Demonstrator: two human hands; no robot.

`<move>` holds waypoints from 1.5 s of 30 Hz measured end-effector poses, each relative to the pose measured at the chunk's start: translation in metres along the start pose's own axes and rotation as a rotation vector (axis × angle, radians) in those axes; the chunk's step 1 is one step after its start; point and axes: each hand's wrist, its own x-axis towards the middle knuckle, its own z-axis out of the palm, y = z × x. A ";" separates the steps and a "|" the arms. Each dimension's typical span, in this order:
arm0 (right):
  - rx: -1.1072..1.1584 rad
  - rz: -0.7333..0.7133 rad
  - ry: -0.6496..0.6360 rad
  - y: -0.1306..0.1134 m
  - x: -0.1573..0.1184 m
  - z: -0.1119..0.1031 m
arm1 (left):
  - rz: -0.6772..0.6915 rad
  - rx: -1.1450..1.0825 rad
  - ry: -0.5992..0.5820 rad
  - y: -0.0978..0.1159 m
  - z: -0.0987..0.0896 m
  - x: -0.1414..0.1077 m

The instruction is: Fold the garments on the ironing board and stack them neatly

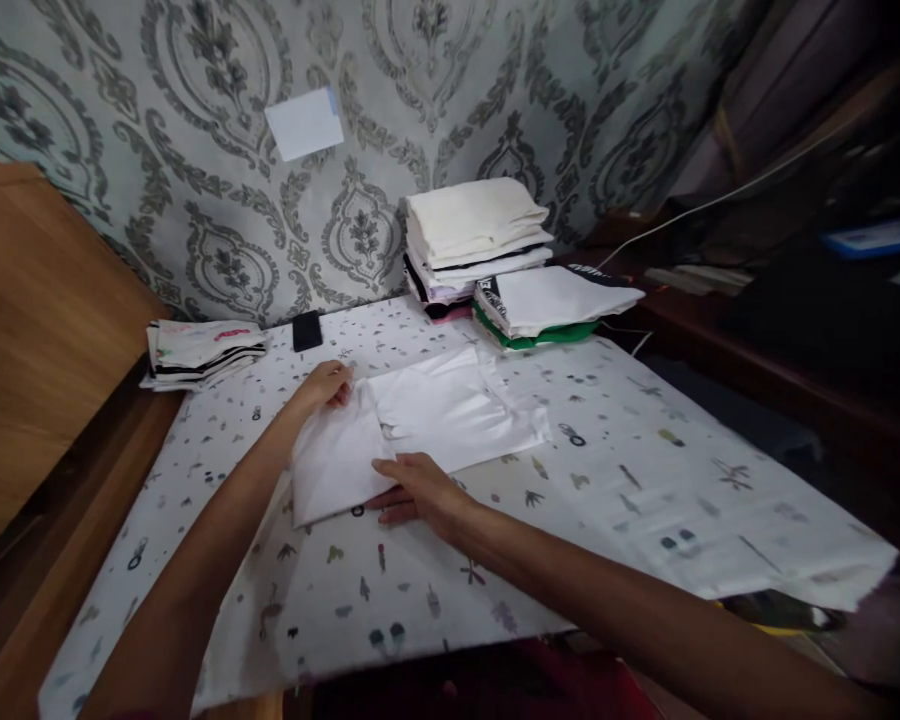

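A white garment [450,405] lies on the patterned white cloth [615,510], its left part folded over in a flap. My left hand [326,385] is at the far left edge of that flap, its fingers curled round the fabric. Nearer to me, my right hand [416,490] holds the flap's near edge, the thumb on top and the other fingers lower, partly beneath the fabric. Wrinkles run across the middle of the garment, and its narrower end points right.
Folded clothes stand in a tall stack [476,225] by the wall, beside a lower stack [555,300]. A small pile of folded clothes [206,345] and a black phone [307,330] lie at the back left. Wooden furniture [37,330] borders the left side.
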 end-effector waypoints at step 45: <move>-1.150 -0.483 0.192 -0.032 0.014 -0.024 | 0.496 0.255 0.101 -0.038 0.000 -0.005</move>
